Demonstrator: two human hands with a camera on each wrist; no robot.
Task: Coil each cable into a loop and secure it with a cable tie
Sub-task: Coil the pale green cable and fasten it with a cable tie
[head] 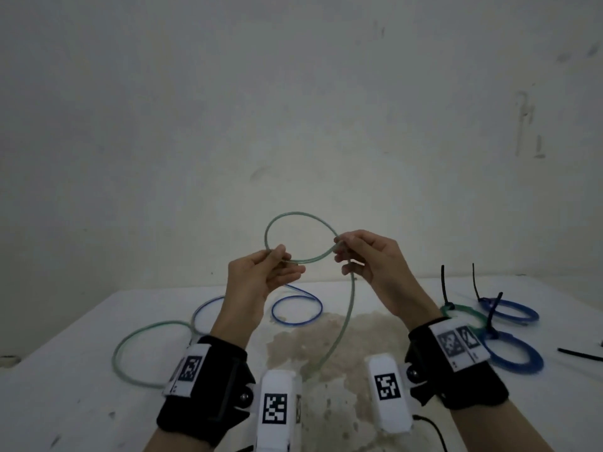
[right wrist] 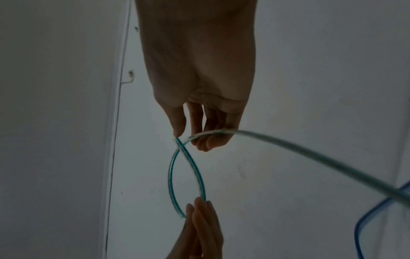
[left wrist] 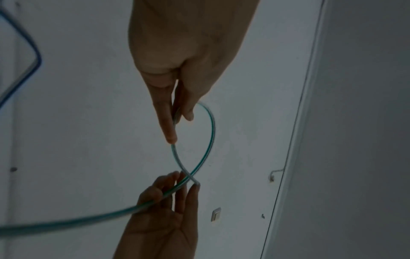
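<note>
A translucent green cable (head: 293, 220) forms one round loop held up above the table (head: 81, 402). My left hand (head: 280, 257) pinches the loop's lower left side between thumb and fingers. My right hand (head: 339, 248) pinches the spot where the cable crosses itself on the right. From there the tail (head: 350, 308) hangs down to the table and curves round to a slack bend (head: 130, 347) on the left. The left wrist view shows the left hand (left wrist: 178, 115) on the cable (left wrist: 211, 126). In the right wrist view the right hand (right wrist: 180, 138) holds the crossing of the cable (right wrist: 172, 175).
A loose blue cable (head: 297, 309) lies on the table behind my hands. At the right lie a tied green coil (head: 463, 313) and two tied blue coils (head: 512, 313) (head: 515, 357), black tie tails sticking up. A loose black cable tie (head: 577, 354) lies at the right edge. A wall stands behind.
</note>
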